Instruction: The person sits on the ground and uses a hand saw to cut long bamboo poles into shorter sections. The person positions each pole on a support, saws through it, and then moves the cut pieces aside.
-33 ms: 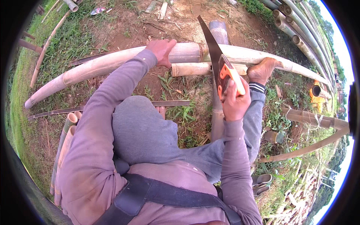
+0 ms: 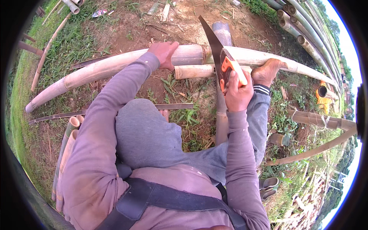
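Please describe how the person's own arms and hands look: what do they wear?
Both arms are in long, loose sleeves of faded purple-grey cloth, slightly stained, reaching the wrists. The left sleeve and right sleeve look alike. The left hand and right hand are bare: no gloves, rings or watch show.

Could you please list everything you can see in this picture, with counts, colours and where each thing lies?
long bamboo pole: one, pale tan, lying across the ground ahead
short bamboo piece: one, tan, just under the long pole
hand saw: one, dark blade, orange handle, blade at the pole
stacked bamboo poles: several, grey-green, upper right
bamboo stubs: several, tan, lower left
left hand: on the long pole
right hand: gripping the saw handle
bare foot: on the pole, right
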Available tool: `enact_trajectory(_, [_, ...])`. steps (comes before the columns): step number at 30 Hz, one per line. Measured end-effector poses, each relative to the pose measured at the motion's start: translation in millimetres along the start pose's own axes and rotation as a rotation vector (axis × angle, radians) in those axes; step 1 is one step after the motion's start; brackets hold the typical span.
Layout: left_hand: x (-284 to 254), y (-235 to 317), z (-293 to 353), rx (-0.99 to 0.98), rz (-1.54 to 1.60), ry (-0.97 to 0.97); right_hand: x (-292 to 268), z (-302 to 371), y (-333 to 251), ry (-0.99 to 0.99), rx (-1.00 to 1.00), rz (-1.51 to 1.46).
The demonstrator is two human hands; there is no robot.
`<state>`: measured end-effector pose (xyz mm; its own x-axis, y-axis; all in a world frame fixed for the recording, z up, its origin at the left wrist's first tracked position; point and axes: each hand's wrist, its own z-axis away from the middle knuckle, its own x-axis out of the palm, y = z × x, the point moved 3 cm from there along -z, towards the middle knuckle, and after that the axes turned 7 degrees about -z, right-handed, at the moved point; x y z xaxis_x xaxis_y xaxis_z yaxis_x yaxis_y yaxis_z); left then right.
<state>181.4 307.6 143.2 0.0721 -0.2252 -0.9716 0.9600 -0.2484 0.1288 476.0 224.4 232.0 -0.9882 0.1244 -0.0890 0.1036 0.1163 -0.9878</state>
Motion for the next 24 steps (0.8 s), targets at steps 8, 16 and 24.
enact_trajectory(8, [-7.8,-8.9,1.4,-0.064,-0.011,-0.086,-88.9,159.4,-11.0,0.031,-0.041,0.023])
enact_trajectory(16, [1.8,-1.4,-6.3,-0.008,-0.013,-0.026,18.1,-25.5,0.3,0.019,-0.12,0.169])
enact_trajectory(24, [-2.3,-7.8,-3.9,-0.039,-0.019,-0.058,-96.0,185.3,5.3,0.084,-0.071,0.054])
